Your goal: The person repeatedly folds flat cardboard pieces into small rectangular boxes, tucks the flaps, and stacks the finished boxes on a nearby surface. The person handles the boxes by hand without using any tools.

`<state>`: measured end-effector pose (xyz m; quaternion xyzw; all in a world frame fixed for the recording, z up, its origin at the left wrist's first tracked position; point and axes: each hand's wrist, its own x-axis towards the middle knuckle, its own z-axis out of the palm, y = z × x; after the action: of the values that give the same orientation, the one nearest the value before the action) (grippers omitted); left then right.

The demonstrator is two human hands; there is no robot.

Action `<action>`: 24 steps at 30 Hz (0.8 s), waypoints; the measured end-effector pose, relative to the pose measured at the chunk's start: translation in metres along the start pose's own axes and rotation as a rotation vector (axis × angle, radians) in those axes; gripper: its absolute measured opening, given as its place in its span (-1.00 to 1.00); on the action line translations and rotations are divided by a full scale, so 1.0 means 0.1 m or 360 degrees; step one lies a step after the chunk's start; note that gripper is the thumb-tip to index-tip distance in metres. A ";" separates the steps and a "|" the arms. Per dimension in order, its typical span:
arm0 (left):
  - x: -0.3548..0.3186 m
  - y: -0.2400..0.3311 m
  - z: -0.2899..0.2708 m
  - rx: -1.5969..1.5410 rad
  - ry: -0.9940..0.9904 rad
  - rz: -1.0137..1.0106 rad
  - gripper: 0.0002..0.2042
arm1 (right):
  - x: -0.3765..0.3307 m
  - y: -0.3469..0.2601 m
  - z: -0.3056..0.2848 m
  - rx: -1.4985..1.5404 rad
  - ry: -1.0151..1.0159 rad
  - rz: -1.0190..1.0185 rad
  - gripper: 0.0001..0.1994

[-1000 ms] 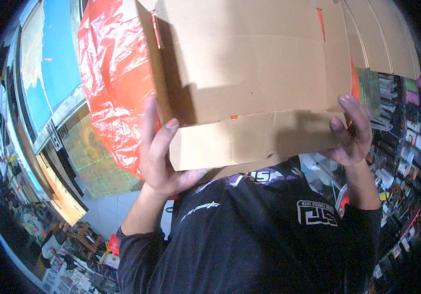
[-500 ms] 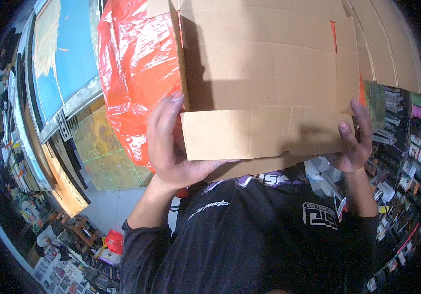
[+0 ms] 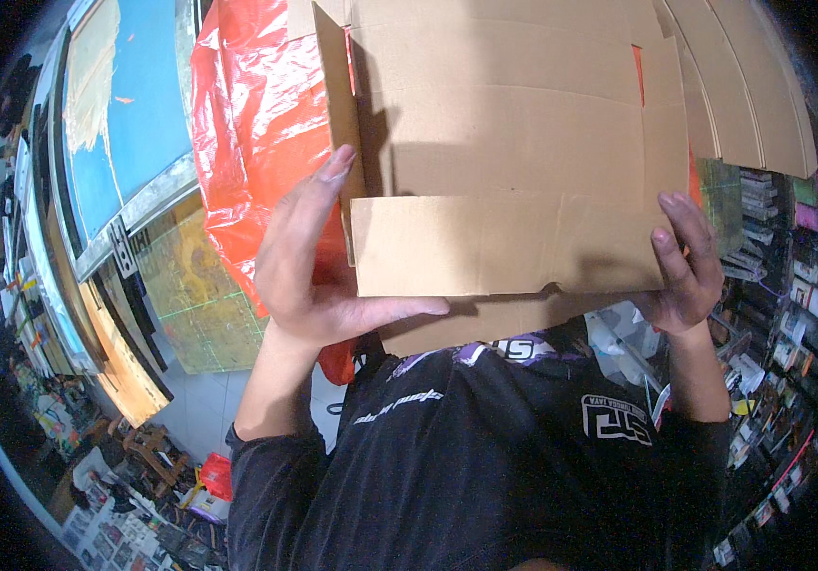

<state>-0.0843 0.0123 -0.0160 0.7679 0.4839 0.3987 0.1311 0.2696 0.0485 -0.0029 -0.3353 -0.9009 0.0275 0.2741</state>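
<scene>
A partly folded brown cardboard box (image 3: 513, 143) lies in front of me, its near flap (image 3: 447, 246) raised toward my body. On the left, a narrow side flap (image 3: 335, 95) stands up at a slant. My left hand (image 3: 299, 262) cups the near left corner, fingers stretched along the side flap's outside and thumb along the near flap's lower edge. At the near right corner, my right hand (image 3: 689, 276) curls its fingertips around the near flap's end; its thumb is mostly hidden.
Shiny red plastic sheeting (image 3: 261, 133) spreads under and left of the box. More flat cardboard (image 3: 747, 86) lies at the far right. Left stand a blue panel (image 3: 142, 105) and a wooden plank (image 3: 128, 371). Crowded small goods (image 3: 789, 352) line the right side.
My left hand has shifted left and its thumb is spread wider from the fingers. The left side flap leans further outward. The near flap has moved slightly up and left in the picture.
</scene>
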 end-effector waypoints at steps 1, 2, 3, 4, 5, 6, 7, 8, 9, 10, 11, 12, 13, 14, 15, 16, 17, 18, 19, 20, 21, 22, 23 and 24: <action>-0.07 0.00 0.07 -0.0110 0.0117 -0.0069 0.07 | 0.00 0.00 0.00 -0.0007 -0.0013 0.0004 -0.39; -0.10 0.01 0.11 -0.0219 0.0234 -0.0137 0.08 | 0.01 0.00 -0.01 -0.0014 -0.0025 0.0009 -0.39; -0.10 0.00 0.10 -0.0213 0.0214 -0.0122 0.08 | 0.01 -0.01 -0.02 -0.0022 -0.0038 0.0018 -0.39; -0.09 -0.01 0.10 -0.0208 0.0193 -0.0107 0.08 | 0.02 -0.02 -0.05 -0.0081 -0.0071 0.0025 -0.40; -0.08 -0.02 0.09 -0.0202 0.0173 -0.0092 0.08 | 0.04 -0.03 -0.08 -0.0140 -0.0103 0.0033 -0.41; -0.05 -0.01 0.09 -0.0118 0.0186 -0.0052 0.04 | 0.04 -0.04 -0.10 -0.0204 -0.0136 0.0047 -0.42; -0.01 0.01 0.09 -0.0035 0.0198 -0.0010 0.01 | 0.04 -0.05 -0.09 -0.0213 -0.0121 0.0058 -0.43; 0.02 0.02 0.09 0.0047 0.0211 0.0032 -0.02 | 0.05 -0.06 -0.06 -0.0222 -0.0106 0.0071 -0.44; 0.03 0.03 0.09 0.0058 0.0195 0.0001 -0.03 | 0.05 -0.05 -0.07 -0.0239 -0.0099 0.0089 -0.45; 0.02 0.05 0.08 0.0069 0.0178 -0.0029 -0.03 | 0.06 -0.04 -0.07 -0.0231 -0.0120 0.0084 -0.45; 0.01 0.06 0.07 0.0079 0.0161 -0.0058 -0.04 | 0.08 -0.02 -0.08 -0.0223 -0.0141 0.0081 -0.45; 0.02 0.06 0.06 0.0088 0.0139 -0.0057 -0.06 | 0.09 0.00 -0.08 -0.0219 -0.0161 0.0075 -0.45; 0.03 0.05 0.05 0.0111 0.0116 -0.0014 -0.07 | 0.10 0.01 -0.09 -0.0209 -0.0164 0.0082 -0.44; 0.05 0.05 0.03 0.0134 0.0093 0.0029 -0.08 | 0.11 0.01 -0.09 -0.0199 -0.0166 0.0089 -0.44; 0.05 0.05 0.03 0.0160 0.0076 0.0076 -0.08 | 0.13 0.02 -0.09 -0.0192 -0.0164 0.0092 -0.43; 0.04 0.07 0.04 0.0244 0.0080 0.0072 -0.14 | 0.14 0.03 -0.10 -0.0173 -0.0155 0.0094 -0.44; 0.03 0.08 0.02 0.0292 0.0050 0.0085 -0.16 | 0.17 0.05 -0.12 -0.0154 -0.0144 0.0095 -0.45; 0.03 0.07 0.01 0.0333 0.0019 0.0092 -0.17 | 0.19 0.07 -0.11 -0.0134 -0.0144 0.0098 -0.45; 0.03 0.06 0.01 0.0375 -0.0012 0.0099 -0.18 | 0.22 0.08 -0.10 -0.0126 -0.0128 0.0097 -0.46; 0.03 0.04 0.03 0.0336 0.0031 0.0074 -0.21 | 0.24 0.09 -0.08 -0.0117 -0.0111 0.0094 -0.47; 0.03 0.05 0.03 0.0378 0.0037 0.0072 -0.22 | 0.26 0.10 -0.07 -0.0102 -0.0086 0.0090 -0.48; 0.04 0.07 0.04 0.0421 0.0043 0.0070 -0.22 | 0.28 0.11 -0.05 -0.0106 -0.0044 0.0118 -0.49; 0.05 0.08 0.04 0.0464 0.0050 0.0067 -0.23 | 0.29 0.11 -0.03 -0.0109 -0.0001 0.0145 -0.49; 0.04 0.10 0.06 0.0451 0.0073 -0.0015 -0.30 | 0.30 0.12 -0.01 -0.0104 0.0047 0.0162 -0.49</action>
<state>-0.0733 0.0119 -0.0120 0.7671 0.5417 0.3434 0.0121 0.2583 0.0760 0.0095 -0.3896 -0.8790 0.0070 0.2747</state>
